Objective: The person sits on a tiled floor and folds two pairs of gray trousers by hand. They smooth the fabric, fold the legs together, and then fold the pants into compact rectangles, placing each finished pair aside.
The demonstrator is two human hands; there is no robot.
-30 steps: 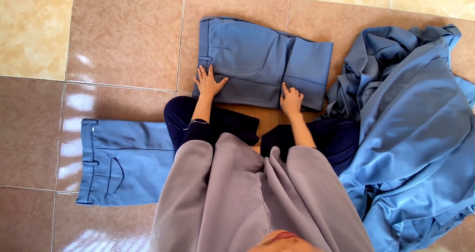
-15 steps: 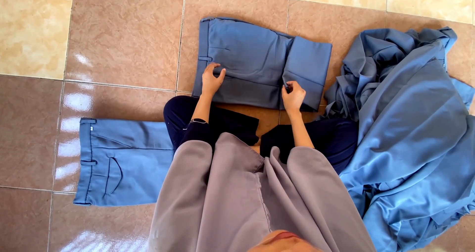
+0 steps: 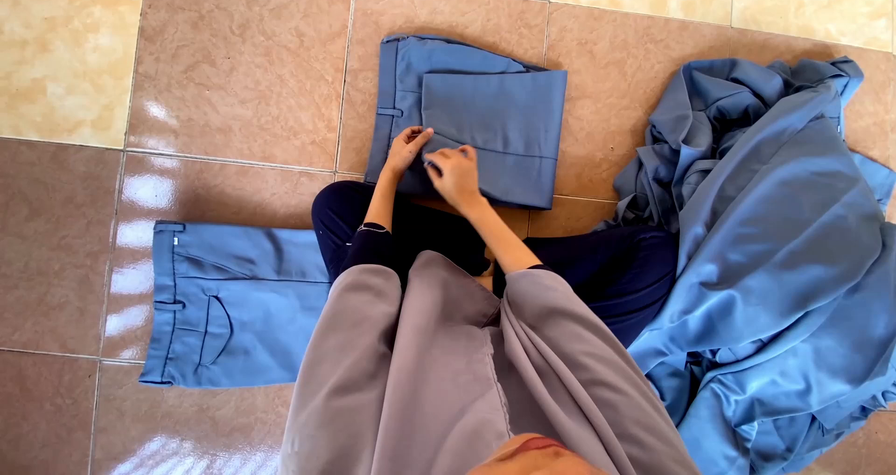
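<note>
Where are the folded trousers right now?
In the head view the folded trousers lie on the tiled floor at top centre, under both hands, left of the blue cloth pile.

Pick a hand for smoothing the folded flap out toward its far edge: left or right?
Right, probably. The right hand already rests on the folded flap of the trousers, on the side toward that far edge. The left hand sits at the waistband side, farther off.

Scene evenly and brightly lit. Soft white glare patches noted on the glossy tiled floor (image 3: 140, 190) at left. Shadows faint and diffuse. Focus sharp throughout; slight wide-angle bending observed at frame edges.
</note>
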